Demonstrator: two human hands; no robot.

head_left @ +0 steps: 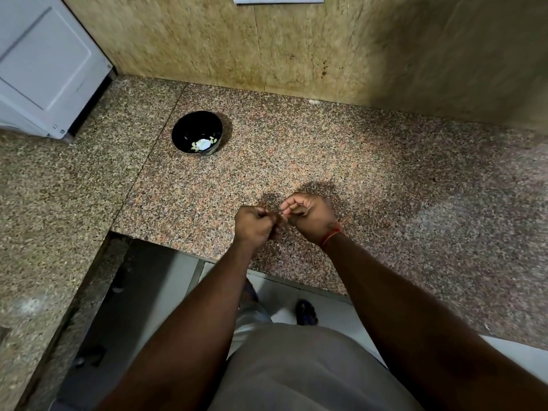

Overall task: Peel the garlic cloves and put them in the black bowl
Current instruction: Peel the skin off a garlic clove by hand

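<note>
Between the two hands, just below the centre of the frame, something very small is pinched at the fingertips, presumably a garlic clove, though it is too small and blurred to tell for certain. The left hand [254,225] is curled into a tight fist with its thumb and forefinger pressed together towards the other hand. The right hand [308,213] has its fingers bent inward, the thumb and forefinger tips meeting the left hand's tips at the same spot. A thin red thread wristband [332,235] circles the right wrist. Both hands hover above the near edge of the speckled brown-and-pink granite countertop [341,149], casting a dark shadow on the stone right behind them.

The round glossy black bowl [181,134] stands on the counter well apart from the hands, up and to the left of them. In its bottom lie several pale peeled garlic cloves [195,146], gathered around a bright white glare.

Behind the counter rises a mottled tan stone wall [296,46]. In the upper left corner of the frame stands a white panelled appliance [44,63]. At the bottom, the person's grey garment [296,372] fills the lower middle, with pale floor and a dark shoe [307,312] showing beneath the counter edge
</note>
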